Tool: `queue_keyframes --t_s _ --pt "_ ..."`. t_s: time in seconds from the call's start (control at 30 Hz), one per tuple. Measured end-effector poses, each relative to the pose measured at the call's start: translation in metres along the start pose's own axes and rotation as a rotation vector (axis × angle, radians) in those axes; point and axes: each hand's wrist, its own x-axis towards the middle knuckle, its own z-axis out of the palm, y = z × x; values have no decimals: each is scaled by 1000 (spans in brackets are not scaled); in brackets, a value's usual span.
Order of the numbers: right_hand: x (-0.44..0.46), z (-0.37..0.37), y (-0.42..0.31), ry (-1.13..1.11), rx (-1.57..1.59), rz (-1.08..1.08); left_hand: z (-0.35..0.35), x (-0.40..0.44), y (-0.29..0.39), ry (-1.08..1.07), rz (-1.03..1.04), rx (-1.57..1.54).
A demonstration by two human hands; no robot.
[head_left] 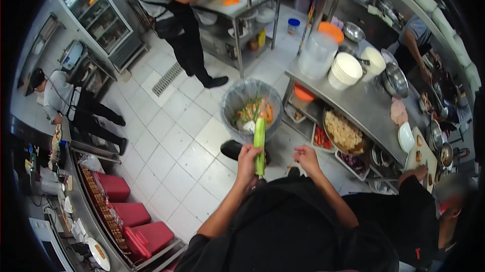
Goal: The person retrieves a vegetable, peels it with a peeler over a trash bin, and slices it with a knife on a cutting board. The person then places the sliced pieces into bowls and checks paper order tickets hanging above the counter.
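Note:
My left hand (248,162) is wrapped round a long, pale green peeled cucumber (259,143), which points away from me. Its far end overlaps the near side of a bin lined with a clear bag (229,101). Orange and green vegetable scraps (242,112) lie inside the bin, with something white among them. To the right of the cucumber and apart from it, my right hand (306,158) has its fingers curled closed. Whatever they may hold is too small to make out.
A steel counter (323,92) with stacked white tubs (345,71) stands at the right, with food trays beneath. Red bins (111,187) line the left. A co-worker (177,24) works at a far table; another person (404,216) is close on my right.

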Motion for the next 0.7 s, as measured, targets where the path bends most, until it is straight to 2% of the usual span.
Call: queue_keyframes --t_s 0.2,0.47,0.7 --pt "8 -2 -8 54 15 33 -6 1 0 13 3 28" --pt "1 5 -12 -37 50 38 -4 -3 2 5 35 65" --pt "-4 2 -10 -20 25 36 -14 -6 -4 43 28 65"
